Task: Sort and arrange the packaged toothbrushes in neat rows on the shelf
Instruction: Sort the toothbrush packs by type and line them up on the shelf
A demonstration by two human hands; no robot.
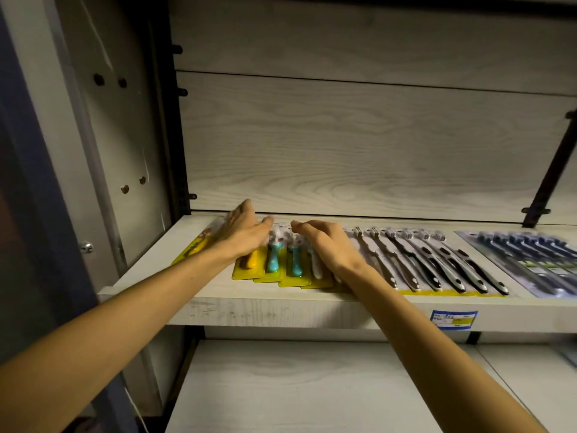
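- Kids' toothbrush packs (282, 265): yellow backing cards w/ clear blisters, short chunky handles (orange, teal, white), overlapping side by side at centre frame on the shelf (256, 304), near its front edge.
- Left hand (245, 234): fingers straight, close together, lying flat on the left-most packs; thumb out to the right.
- Right hand (327, 245): fingers loosely bent, palm down, resting on the right end of the yellow packs; no grip visible.
- Packs' long axis runs front-to-back; brush heads toward the back wall, handles toward cam.
- Right of centre: silver/black brush packs (437, 260), same orientation, fanned slightly.
- Far right: dark blue multi-pack (524, 260), blurred.
- Price label (454, 320) on shelf front, lower right.
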